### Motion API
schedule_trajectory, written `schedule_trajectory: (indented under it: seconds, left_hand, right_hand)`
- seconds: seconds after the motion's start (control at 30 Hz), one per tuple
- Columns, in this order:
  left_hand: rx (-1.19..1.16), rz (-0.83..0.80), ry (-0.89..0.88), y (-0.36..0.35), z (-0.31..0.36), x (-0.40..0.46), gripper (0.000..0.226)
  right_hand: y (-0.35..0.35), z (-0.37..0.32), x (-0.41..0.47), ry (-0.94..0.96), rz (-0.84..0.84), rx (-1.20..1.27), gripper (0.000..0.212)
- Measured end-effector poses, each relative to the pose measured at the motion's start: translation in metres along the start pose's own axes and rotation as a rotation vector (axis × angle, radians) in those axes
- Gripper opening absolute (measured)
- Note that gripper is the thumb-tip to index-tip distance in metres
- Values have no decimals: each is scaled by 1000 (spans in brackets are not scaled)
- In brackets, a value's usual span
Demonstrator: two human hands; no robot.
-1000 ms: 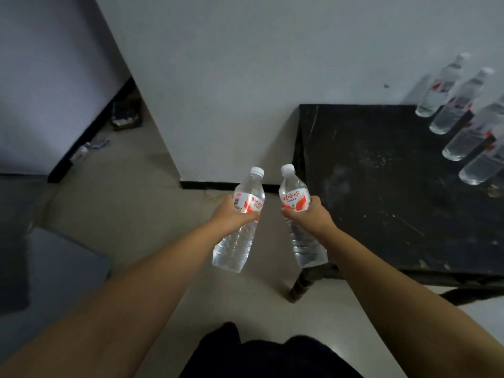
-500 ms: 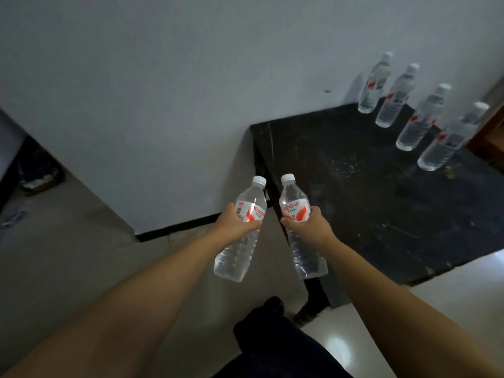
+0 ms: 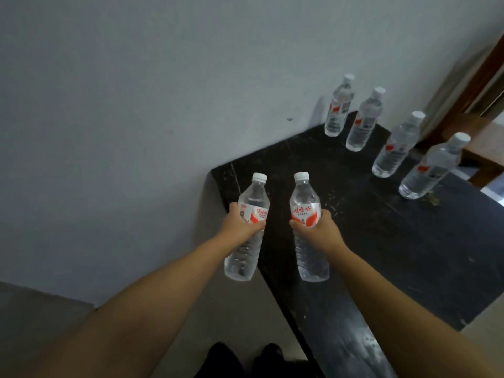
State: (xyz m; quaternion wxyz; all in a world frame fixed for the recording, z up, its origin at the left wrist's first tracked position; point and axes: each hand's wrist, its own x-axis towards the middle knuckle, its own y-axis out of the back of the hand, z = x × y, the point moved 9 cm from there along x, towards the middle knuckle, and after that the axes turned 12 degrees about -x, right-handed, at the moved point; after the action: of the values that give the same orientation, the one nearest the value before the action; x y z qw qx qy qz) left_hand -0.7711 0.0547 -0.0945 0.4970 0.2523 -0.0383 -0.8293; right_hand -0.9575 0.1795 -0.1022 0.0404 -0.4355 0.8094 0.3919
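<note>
I hold two clear water bottles with white caps and red-and-white labels, one in each hand, both upright. My left hand [image 3: 241, 226] grips the left bottle [image 3: 246, 241] round its label, over the left edge of the black table [image 3: 409, 241]. My right hand [image 3: 317, 230] grips the right bottle [image 3: 309, 236] at its label, above the table's top. The bottles are a little apart and do not touch. Both hang in the air, off the table.
Several more water bottles [image 3: 364, 121] stand in a row along the table's far right side, near the white wall [image 3: 136, 105]. A brown wooden frame [image 3: 474, 85] shows at the far right. Grey floor [image 3: 41, 317] lies to the left of the table.
The view has swung right and closer to the table. Both hands with their bottles now hang over the table's left end, and the bottles have drawn a little apart.
</note>
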Motion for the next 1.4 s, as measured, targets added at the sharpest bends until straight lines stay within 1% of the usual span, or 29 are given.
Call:
schedule_trajectory:
  seconds: [0.13,0.23,0.37,0.5,0.6,0.7,0.83,1.0,1.1,1.2,1.3,1.4]
  left_hand:
    - [68,-76,-26,-19,33,47,66]
    - [128,-145,-45,-44,54,79,71]
    - [128,-181,-40,-70,79,127,73]
    - [86,-222,-68,-89,118,201,74]
    - [-12,-229,-89,-97,146,255,75]
    - [-56,-240,-92,-113,171,308,76]
    - [-17,-267,-199,-135,198,342,77]
    - [-99,-266,-331,-147,220,362,67]
    - [-142,-281,-317,-151,212,373,69]
    - [-176,-295,-278,-157,202,383,74]
    - [-191,-329,-312,-163,206,381,73]
    - [-204,-344,-300,-167,208,383,72]
  right_hand:
    - [29,-3,34,-62,65,66,77]
    - [43,0,56,-92,143,94,76]
    - [54,-4,90,-112,208,151,75]
    - [76,-18,141,-170,306,186,76]
    - [93,-34,181,-182,366,213,76]
    - [105,-48,226,-205,425,289,77]
    - [113,-58,260,-190,493,334,79]
    - [122,-59,285,-188,563,323,79]
    - [121,-55,290,-184,568,319,82]
    - [120,-54,295,-163,540,300,80]
    - [120,-54,298,-164,545,287,81]
    - [118,-57,302,-160,543,280,81]
